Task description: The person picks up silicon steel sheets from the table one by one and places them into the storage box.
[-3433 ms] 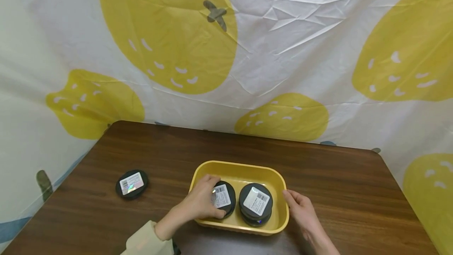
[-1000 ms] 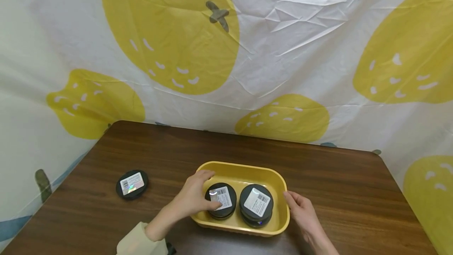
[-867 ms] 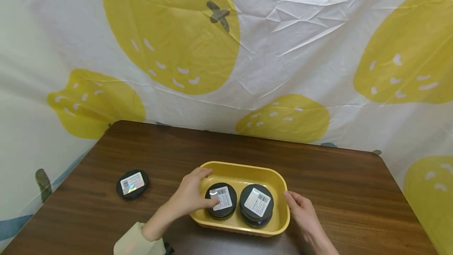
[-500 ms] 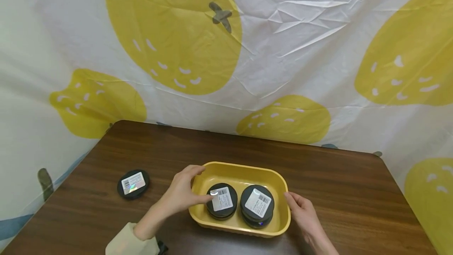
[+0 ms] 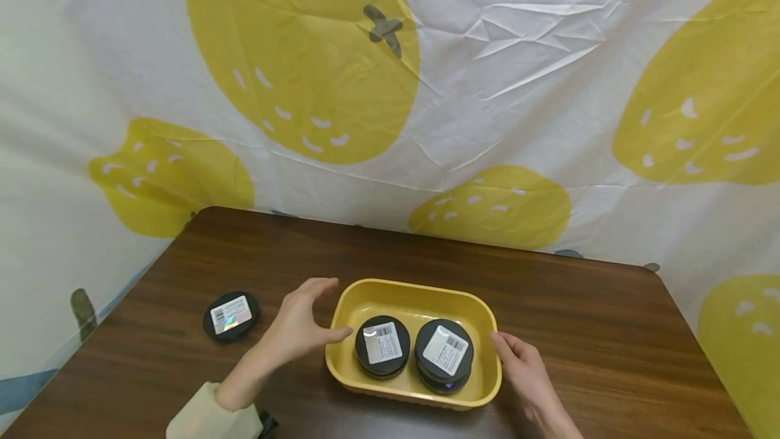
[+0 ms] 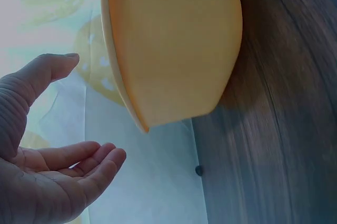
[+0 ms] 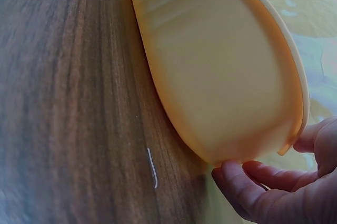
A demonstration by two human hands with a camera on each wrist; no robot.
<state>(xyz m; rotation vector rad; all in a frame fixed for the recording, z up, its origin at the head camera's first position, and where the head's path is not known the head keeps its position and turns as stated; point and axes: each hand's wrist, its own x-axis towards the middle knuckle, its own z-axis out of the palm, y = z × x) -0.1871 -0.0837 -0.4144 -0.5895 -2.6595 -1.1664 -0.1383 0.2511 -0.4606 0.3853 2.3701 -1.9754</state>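
A yellow plastic bin point(image 5: 420, 288) stands on the table, holding two short stacks of flat round black discs with white labels. The left stack point(image 5: 382, 347) and right stack point(image 5: 444, 355) sit side by side. My left hand point(image 5: 295, 326) hovers just left of the bin, thumb and fingers spread apart with nothing between them; in the left wrist view the bin's outer wall point(image 6: 174, 45) is beside that hand point(image 6: 47, 182). My right hand point(image 5: 525, 372) grips the bin's right end. In the right wrist view its thumb is at the rim and its fingers touch the outer wall point(image 7: 216, 77).
Another labelled black disc or small stack point(image 5: 231, 317) lies on the brown wooden table point(image 5: 585, 317), left of the bin. A white cloth with yellow fruit prints point(image 5: 487, 114) hangs behind the table. A thin white strand point(image 7: 152, 168) lies on the wood.
My left hand has released the left stack of discs inside the bin and drawn back leftward over the bin's left rim. My right hand keeps its hold on the bin.
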